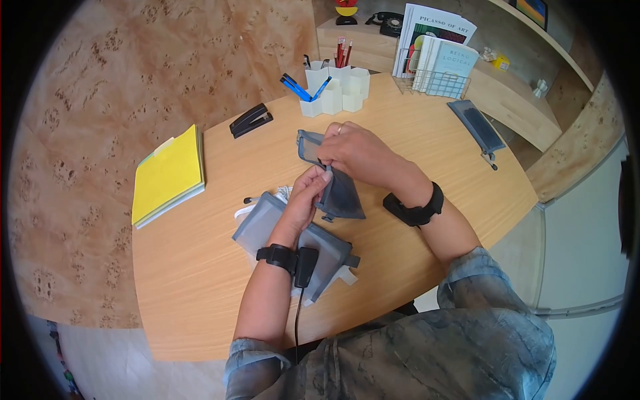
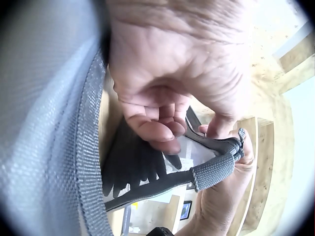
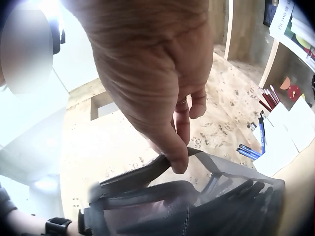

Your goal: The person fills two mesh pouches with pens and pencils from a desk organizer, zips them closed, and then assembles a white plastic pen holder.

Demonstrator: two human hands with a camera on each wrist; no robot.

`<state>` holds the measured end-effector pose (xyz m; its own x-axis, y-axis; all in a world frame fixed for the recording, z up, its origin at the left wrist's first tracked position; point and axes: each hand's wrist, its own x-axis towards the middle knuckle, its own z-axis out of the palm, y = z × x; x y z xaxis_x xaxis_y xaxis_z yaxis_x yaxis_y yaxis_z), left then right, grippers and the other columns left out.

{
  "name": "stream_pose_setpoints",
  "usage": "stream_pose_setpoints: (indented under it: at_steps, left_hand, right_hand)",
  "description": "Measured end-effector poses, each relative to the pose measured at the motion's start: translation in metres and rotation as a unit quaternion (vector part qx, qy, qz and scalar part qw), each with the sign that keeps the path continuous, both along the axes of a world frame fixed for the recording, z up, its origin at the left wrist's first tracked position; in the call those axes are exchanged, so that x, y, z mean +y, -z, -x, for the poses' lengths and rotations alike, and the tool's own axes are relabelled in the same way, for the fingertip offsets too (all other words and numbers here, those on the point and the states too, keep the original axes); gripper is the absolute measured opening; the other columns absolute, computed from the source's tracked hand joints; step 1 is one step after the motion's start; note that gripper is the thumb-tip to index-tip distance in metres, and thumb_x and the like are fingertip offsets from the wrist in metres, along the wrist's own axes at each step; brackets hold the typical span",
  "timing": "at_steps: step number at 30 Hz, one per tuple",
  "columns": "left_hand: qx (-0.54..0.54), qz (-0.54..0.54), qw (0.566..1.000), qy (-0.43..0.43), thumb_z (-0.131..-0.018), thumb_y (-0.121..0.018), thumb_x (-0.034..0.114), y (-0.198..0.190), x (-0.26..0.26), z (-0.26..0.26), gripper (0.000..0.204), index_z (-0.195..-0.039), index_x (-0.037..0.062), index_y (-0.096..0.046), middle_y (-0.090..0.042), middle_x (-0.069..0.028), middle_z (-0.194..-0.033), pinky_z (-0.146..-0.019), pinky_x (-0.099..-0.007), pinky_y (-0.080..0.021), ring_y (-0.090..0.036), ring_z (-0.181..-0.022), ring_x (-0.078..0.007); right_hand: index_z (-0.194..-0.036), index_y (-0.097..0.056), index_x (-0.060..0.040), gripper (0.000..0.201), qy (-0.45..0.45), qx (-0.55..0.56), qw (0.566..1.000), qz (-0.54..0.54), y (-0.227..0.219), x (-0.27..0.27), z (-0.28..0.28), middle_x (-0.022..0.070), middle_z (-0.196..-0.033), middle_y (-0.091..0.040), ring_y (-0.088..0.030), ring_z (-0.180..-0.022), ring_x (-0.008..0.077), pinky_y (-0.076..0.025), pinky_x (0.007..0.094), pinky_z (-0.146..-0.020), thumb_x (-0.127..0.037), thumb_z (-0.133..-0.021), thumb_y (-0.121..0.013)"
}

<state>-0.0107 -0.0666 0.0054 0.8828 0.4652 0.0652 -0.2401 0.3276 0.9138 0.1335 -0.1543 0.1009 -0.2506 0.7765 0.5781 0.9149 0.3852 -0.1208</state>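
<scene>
A small grey mesh zip pouch (image 1: 343, 197) hangs between both hands above the table, its zipped mouth open. Dark, slender pieces (image 2: 130, 164) show through its mesh in the left wrist view. My left hand (image 1: 308, 195) grips the pouch's near edge between thumb and fingers. From the other side, my right hand (image 1: 360, 155) pinches the zip edge, its thumb (image 3: 179, 162) on the rim in the right wrist view. Below the left forearm lies a larger pale-grey mesh pouch (image 1: 257, 217) on the table, partly hidden by that arm.
White cord (image 1: 285, 193) pokes out beside the larger pouch. A yellow folder (image 1: 170, 170) lies at the left, a black stapler (image 1: 252, 121) behind it. White pen cups (image 1: 337, 90), a wire book rack (image 1: 440, 83) and another grey pouch (image 1: 477, 127) stand or lie along the far edge.
</scene>
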Motion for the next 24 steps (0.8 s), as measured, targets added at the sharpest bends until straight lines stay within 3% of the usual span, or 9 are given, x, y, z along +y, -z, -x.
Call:
stream_pose_setpoints:
  at_steps: [12,18,20,21,24]
  left_hand:
    - [0.025,0.046,0.995,-0.081,-0.088,-0.064,0.032,0.006,0.004,-0.005,0.026,-0.076,0.0117,-0.052,-0.041,0.0081,-0.062,-0.048,-0.0184,-0.025,-0.033,-0.054,-0.0026]
    - [0.023,0.083,0.99,-0.108,-0.087,-0.06,0.015,0.011,0.011,-0.005,0.011,-0.08,0.0111,-0.053,-0.047,0.0062,-0.063,-0.049,-0.0162,-0.032,-0.042,-0.055,-0.0029]
    - [-0.014,0.081,0.991,-0.11,-0.085,-0.052,0.009,0.011,0.01,-0.003,0.002,-0.087,0.0099,-0.054,-0.054,0.0022,-0.072,-0.052,-0.0188,-0.042,-0.05,-0.059,-0.0063]
    - [-0.032,0.081,0.99,-0.11,-0.084,-0.049,0.006,0.01,0.009,-0.002,0.009,-0.091,0.0093,-0.054,-0.058,0.0002,-0.077,-0.053,-0.02,-0.046,-0.055,-0.062,-0.0081]
    - [-0.049,0.083,0.982,-0.161,-0.083,-0.047,0.005,0.008,0.013,0.002,0.008,-0.088,0.0094,-0.052,-0.056,-0.0009,-0.071,-0.042,-0.0197,-0.042,-0.051,-0.052,-0.0088]
  right_hand:
    - [-0.07,-0.053,-0.0085,0.013,-0.001,-0.023,0.999,-0.029,-0.004,-0.002,0.003,0.0029,-0.071,-0.055,-0.055,-0.082,0.0221,-0.046,0.0327,-0.072,-0.008,-0.068,-0.066]
    - [-0.071,-0.055,-0.009,0.014,0.0,0.004,1.0,-0.014,-0.013,-0.007,0.001,0.0028,-0.072,-0.056,-0.055,-0.081,0.0218,-0.045,0.0323,-0.072,-0.005,-0.067,-0.067]
    - [-0.072,-0.056,-0.0089,0.014,0.013,0.006,1.0,0.001,-0.013,-0.009,-0.002,0.0034,-0.072,-0.056,-0.055,-0.08,0.0224,-0.045,0.0326,-0.072,-0.003,-0.066,-0.068]
    - [-0.072,-0.056,-0.0087,0.015,0.022,0.007,1.0,0.009,-0.012,-0.008,-0.006,0.0039,-0.072,-0.057,-0.055,-0.08,0.0228,-0.045,0.0329,-0.071,-0.003,-0.065,-0.068]
    - [-0.07,-0.056,-0.0078,0.012,0.077,0.011,0.996,0.042,-0.02,-0.015,-0.012,0.0068,-0.071,-0.057,-0.056,-0.077,0.0253,-0.045,0.0343,-0.069,-0.001,-0.066,-0.065]
